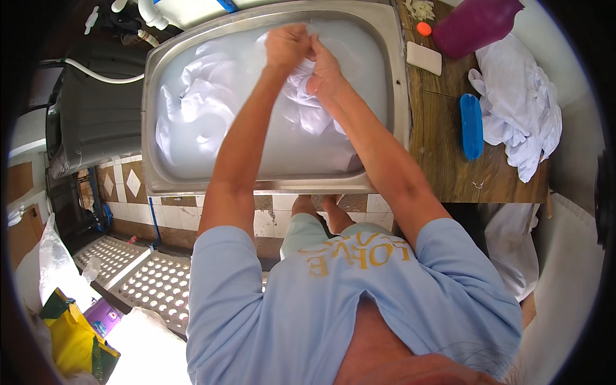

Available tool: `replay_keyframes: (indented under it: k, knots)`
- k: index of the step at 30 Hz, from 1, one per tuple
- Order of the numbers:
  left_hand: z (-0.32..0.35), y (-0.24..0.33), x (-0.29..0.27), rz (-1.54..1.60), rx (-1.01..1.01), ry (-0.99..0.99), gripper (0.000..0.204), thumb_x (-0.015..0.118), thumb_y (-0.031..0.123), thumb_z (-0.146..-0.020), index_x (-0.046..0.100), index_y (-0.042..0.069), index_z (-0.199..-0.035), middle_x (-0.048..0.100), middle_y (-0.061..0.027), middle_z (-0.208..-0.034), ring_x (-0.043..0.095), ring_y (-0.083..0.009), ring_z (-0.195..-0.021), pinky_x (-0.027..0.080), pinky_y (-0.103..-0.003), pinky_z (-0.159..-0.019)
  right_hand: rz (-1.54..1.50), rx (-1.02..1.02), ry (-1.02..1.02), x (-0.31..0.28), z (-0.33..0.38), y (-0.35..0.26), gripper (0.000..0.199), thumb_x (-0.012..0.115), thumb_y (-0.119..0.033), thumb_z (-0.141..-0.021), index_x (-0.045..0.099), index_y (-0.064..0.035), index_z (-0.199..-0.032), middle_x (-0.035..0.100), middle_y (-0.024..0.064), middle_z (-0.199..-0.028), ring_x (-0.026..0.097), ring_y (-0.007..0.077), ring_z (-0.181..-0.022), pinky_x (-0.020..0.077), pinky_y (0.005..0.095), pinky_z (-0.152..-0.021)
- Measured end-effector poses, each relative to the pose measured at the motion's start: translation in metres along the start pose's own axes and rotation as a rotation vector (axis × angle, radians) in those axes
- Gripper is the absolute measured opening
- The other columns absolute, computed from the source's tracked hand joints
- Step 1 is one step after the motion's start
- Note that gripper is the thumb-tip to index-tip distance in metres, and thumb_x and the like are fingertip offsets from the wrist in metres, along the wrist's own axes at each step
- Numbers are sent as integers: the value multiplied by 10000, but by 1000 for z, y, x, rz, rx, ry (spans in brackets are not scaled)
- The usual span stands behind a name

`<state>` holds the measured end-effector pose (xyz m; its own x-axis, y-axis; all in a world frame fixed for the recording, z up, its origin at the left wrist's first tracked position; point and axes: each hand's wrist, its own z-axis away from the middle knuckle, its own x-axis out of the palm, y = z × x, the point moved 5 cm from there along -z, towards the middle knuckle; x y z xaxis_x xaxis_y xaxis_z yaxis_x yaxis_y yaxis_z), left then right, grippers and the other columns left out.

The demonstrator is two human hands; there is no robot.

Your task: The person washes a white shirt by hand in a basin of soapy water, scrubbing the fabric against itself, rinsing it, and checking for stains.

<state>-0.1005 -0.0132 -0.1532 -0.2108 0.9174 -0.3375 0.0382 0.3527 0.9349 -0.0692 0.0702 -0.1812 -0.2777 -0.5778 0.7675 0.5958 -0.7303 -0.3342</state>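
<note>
A metal sink point(393, 128) holds cloudy, greyish water with white laundry in it. Over its far middle part, my left hand point(287, 47) is closed like a fist, touching my right hand point(325, 64). Both grip a wet white cloth point(307, 106), which hangs down from them into the water, below and between my wrists. What kind of garment it is I cannot tell. Another white cloth point(208, 90) floats bunched up at the left of the sink, apart from my hands.
On the wooden counter point(443, 141) at right are a bar of soap point(423, 58), a blue brush point(471, 127), a purple container point(475, 27), an orange cap point(423, 29) and a heap of white cloth point(520, 96). A dark bin-like object point(96, 102) stands left of the sink, with a white hose point(102, 74).
</note>
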Motion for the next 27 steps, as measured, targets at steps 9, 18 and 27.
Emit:
replay_keyframes:
  k: [9, 18, 27]
  knots:
    - [15, 19, 27, -206, 582, 125, 169, 693, 189, -728, 595, 71, -656, 657, -87, -704, 632, -296, -661, 492, -334, -580, -22, 18, -274, -26, -30, -8, 404, 423, -508, -955, 533, -119, -971, 552, 30, -847, 568, 176, -793, 498, 302, -677]
    - [11, 0, 7, -125, 312, 256, 245, 640, 165, -806, 550, 41, -616, 496, -147, -542, 483, -234, -461, 395, -362, -473, 67, -114, -124, -17, -5, -15, 449, 424, -510, -956, 452, -133, -715, 441, 0, -647, 460, 153, -604, 436, 302, -564]
    - [27, -17, -44, 267, -169, -44, 389, 695, 320, -853, 557, 45, -614, 484, 58, -615, 399, -49, -587, 337, -238, -519, 76, -39, -55, -5, -12, -20, 463, 523, -443, -940, 331, -147, -640, 338, -8, -554, 311, 138, -522, 324, 302, -494]
